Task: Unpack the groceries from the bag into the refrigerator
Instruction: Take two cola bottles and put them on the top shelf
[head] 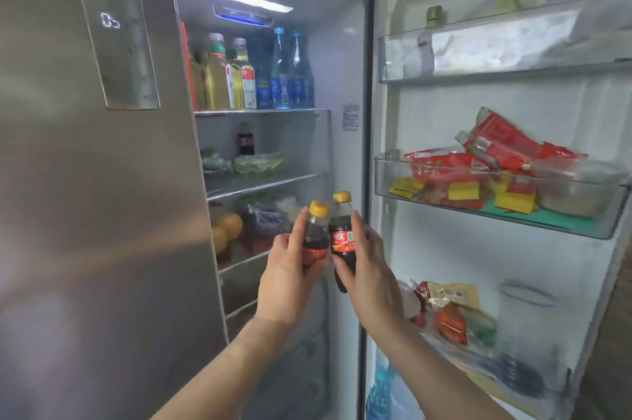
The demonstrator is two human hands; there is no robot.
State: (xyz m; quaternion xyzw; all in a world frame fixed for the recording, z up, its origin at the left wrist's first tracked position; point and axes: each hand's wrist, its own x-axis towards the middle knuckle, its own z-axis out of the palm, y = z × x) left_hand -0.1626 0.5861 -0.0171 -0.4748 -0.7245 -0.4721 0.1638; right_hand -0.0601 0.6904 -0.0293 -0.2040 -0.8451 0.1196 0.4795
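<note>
Head view: left hand [285,277] grips one cola bottle [314,241], right hand [371,274] grips another [343,238]; best stand both upright beside the shelved cola bottle [245,139].

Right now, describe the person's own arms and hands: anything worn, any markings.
Both forearms are bare as far as the frame shows: no sleeves or gloves. The left hand and right hand carry no visible rings, and neither wrist shows a watch or bracelet. No markings are visible; fingernails look short, though the picture is soft.
</note>
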